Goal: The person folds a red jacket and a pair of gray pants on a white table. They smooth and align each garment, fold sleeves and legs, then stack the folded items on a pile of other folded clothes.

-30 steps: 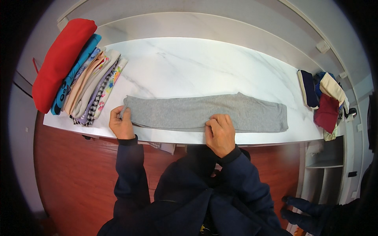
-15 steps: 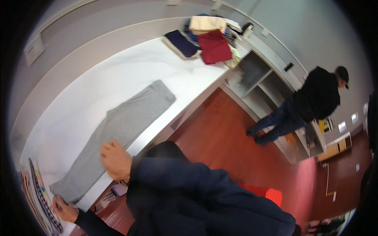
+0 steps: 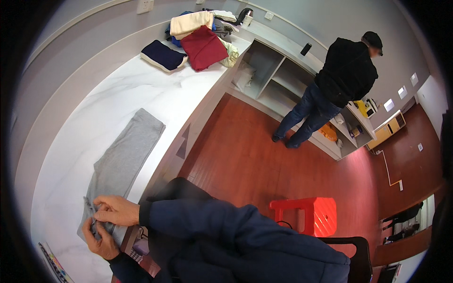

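Note:
A pair of grey trousers (image 3: 126,153), laid lengthwise and narrow, lies on the white marbled counter (image 3: 71,155). Its near end is bunched and lifted between my hands. My left hand (image 3: 101,241) curls around that end from below, thumb and fingers closed on the cloth. Just above it, my right hand (image 3: 118,211) pinches the same end, its fingertips close to the left hand's. The cloth inside both grips is partly hidden by the fingers.
Folded clothes lie at the counter's far end: a dark red piece (image 3: 204,48), a cream piece (image 3: 191,24) and a navy one (image 3: 163,55). A person in black (image 3: 347,70) stands by the shelves (image 3: 278,78). A red stool (image 3: 321,217) stands on the floor to the right.
My right hand has come down to the trousers' near end, beside my left hand. That end has been gathered up toward the far end. The view has swung to the right.

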Available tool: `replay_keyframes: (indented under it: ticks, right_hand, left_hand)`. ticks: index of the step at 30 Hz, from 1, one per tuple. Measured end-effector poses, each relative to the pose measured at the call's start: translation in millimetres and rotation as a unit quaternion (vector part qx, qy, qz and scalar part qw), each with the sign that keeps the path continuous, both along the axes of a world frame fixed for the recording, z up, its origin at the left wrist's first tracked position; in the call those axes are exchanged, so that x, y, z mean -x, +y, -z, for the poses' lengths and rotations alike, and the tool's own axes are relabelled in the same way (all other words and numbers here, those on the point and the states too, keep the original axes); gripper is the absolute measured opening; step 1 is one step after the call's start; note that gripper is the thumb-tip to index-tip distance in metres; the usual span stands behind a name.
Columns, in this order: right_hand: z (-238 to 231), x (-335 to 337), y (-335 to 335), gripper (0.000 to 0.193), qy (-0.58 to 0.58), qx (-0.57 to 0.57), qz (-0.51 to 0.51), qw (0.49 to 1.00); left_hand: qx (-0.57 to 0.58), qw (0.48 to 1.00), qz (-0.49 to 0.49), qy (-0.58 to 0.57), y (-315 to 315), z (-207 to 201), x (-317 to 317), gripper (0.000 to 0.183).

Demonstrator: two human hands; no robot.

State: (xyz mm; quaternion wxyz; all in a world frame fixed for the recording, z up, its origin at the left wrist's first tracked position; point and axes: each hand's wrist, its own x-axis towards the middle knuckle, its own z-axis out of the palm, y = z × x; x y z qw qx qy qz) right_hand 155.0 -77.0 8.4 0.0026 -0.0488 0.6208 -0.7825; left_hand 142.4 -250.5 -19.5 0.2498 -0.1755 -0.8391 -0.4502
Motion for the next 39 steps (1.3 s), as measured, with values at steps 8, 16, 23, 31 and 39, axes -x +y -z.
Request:
replay_keyframes:
  ticks: [8,16,23,31,39]
  right_hand:
    - [9.4,6.6,4.1,0.046,-0.079,-0.073,0.002,0.994]
    - [14.2,16.3,0.8,0.043,-0.016,-0.2,0.038,0.979]
    - [7.6,17.2,-1.7,0.044,0.015,-0.245,0.088,0.965]
    - [5.3,17.3,5.5,0.04,0.01,-0.291,0.051,0.955]
    - [-9.4,18.4,8.3,0.026,-0.031,-0.246,0.0,0.969]
  left_hand:
    - [0.021,0.994,0.072,-0.076,11.5,12.6,0.5,0.027]
    - [-0.012,0.993,0.058,-0.104,12.5,13.5,-10.4,0.043]
    - [-0.03,0.995,0.069,-0.071,18.6,8.6,-25.1,0.034]
    - [0.0,0.998,0.066,-0.003,31.5,-6.5,-27.8,0.023]
    - [0.0,0.998,0.029,0.059,36.9,-21.2,-31.1,0.022]
